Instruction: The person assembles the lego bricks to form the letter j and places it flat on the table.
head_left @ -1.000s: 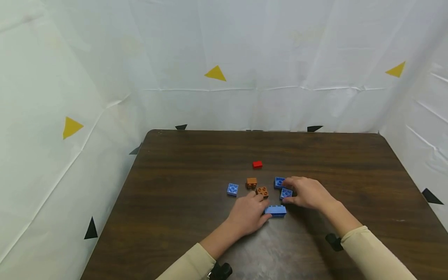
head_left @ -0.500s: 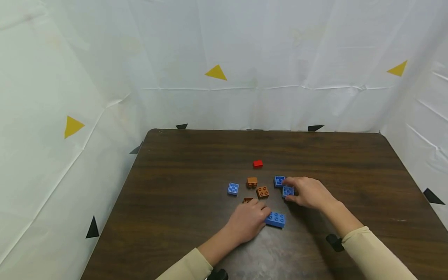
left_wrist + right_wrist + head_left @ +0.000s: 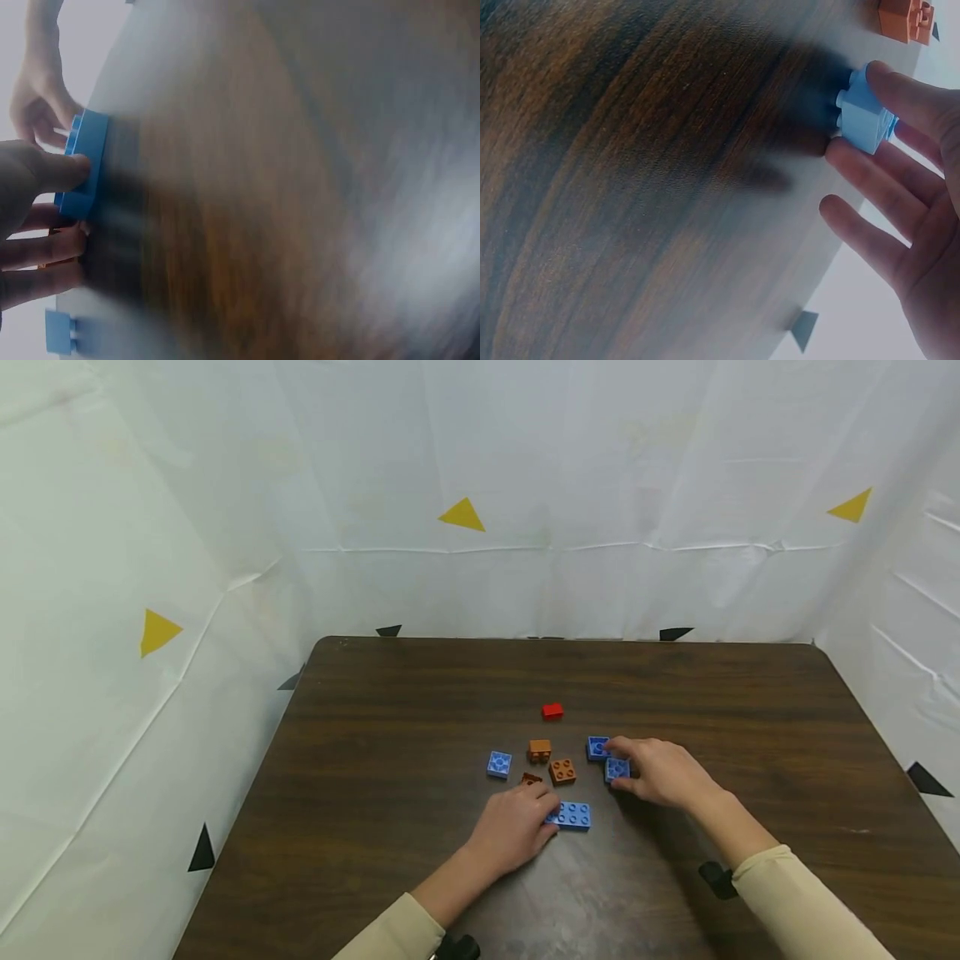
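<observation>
Pinching long blue brick (image 3: 569, 815), left hand (image 3: 512, 828), right hand (image 3: 660, 772) clasping small blue brick (image 3: 617, 768)

A small brown brick (image 3: 531, 778) lies mostly hidden behind the left hand (image 3: 512, 828). The table (image 3: 300, 187) blurs heavily in the left wrist view. The right hand (image 3: 907, 195) is cut off at the right wrist frame's edge.
</observation>
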